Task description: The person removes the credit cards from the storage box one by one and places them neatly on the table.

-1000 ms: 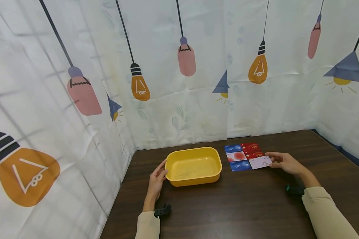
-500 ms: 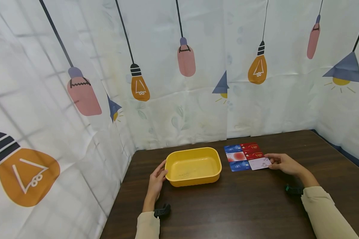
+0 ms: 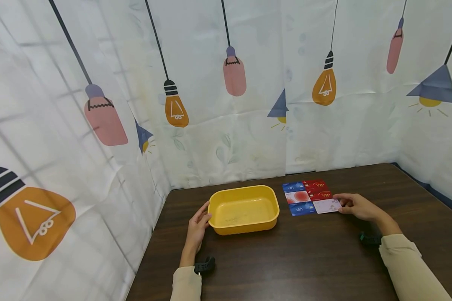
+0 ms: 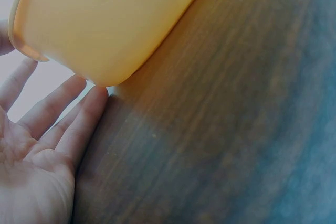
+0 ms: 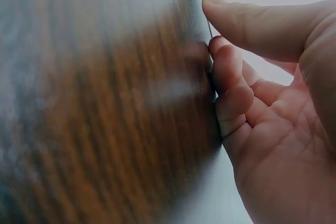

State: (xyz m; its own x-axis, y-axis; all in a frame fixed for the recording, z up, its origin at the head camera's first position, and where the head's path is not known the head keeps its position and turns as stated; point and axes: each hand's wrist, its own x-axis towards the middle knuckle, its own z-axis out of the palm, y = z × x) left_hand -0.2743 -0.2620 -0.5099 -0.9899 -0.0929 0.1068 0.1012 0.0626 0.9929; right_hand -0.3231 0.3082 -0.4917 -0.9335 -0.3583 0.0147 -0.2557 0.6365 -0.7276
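In the head view a yellow plastic tray (image 3: pixel 245 209) stands on the table. At its left end is my left hand (image 3: pixel 196 228), its thumb by the rim. The left wrist view shows the extended fingers (image 4: pixel 84 119) touching the tray's outer wall (image 4: pixel 105 30). My right hand (image 3: pixel 359 206) holds the right end of a pale, patterned card (image 3: pixel 325 205) between thumb and curled fingers; the card lies flat. Around it lie two red VIP cards (image 3: pixel 320 195), a white card with a red disc (image 3: pixel 297 197) and two blue cards (image 3: pixel 301 208), edge to edge in two columns.
The dark wood-grain table (image 3: pixel 271 259) extends in front of the tray and cards. Behind and to the left hangs a white curtain (image 3: pixel 226 138) printed with lamps. Black devices (image 3: pixel 205 266) are strapped to both wrists.
My right hand and the pale card have shifted very slightly left, nearer the other cards. The left hand and tray have stayed where they were.
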